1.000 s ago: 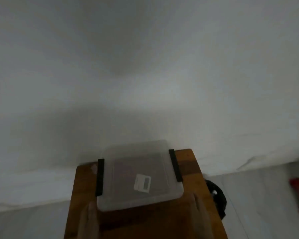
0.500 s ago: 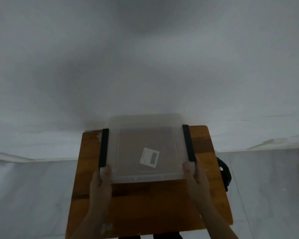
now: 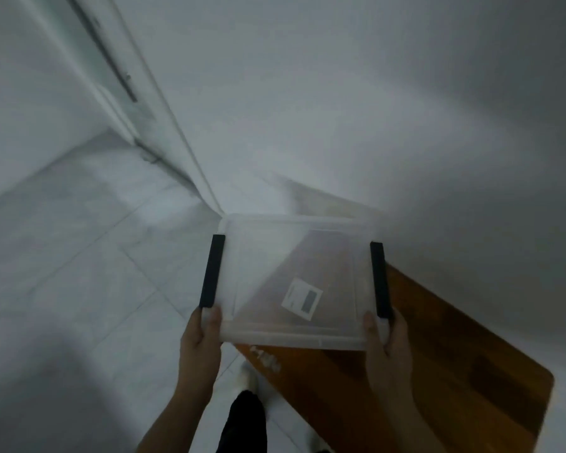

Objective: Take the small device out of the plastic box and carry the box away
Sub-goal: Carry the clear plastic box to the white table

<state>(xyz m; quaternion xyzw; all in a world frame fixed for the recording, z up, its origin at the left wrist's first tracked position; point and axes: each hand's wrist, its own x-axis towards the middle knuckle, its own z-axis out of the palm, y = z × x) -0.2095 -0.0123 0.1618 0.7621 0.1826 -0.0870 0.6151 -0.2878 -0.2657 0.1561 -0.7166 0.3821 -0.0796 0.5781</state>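
Note:
A clear plastic box point(image 3: 268, 256) with a lid, two black side clips and a white label hangs in the air in front of me. My left hand point(image 3: 200, 341) grips its near left corner and my right hand point(image 3: 389, 348) grips its near right corner. Half of the box is over the wooden table point(image 3: 438, 348), half over the floor. Nothing shows inside the box, and no small device is in view.
The small wooden table stands against a white wall point(image 3: 373, 109) at the right. Pale floor tiles point(image 3: 79, 273) spread to the left. A white door frame point(image 3: 138, 103) rises at the upper left. My leg and foot point(image 3: 245, 407) are below the box.
The box has been lifted off the table with both hands on it. My view has swung left, so the table now lies to the right and the door frame has come into sight.

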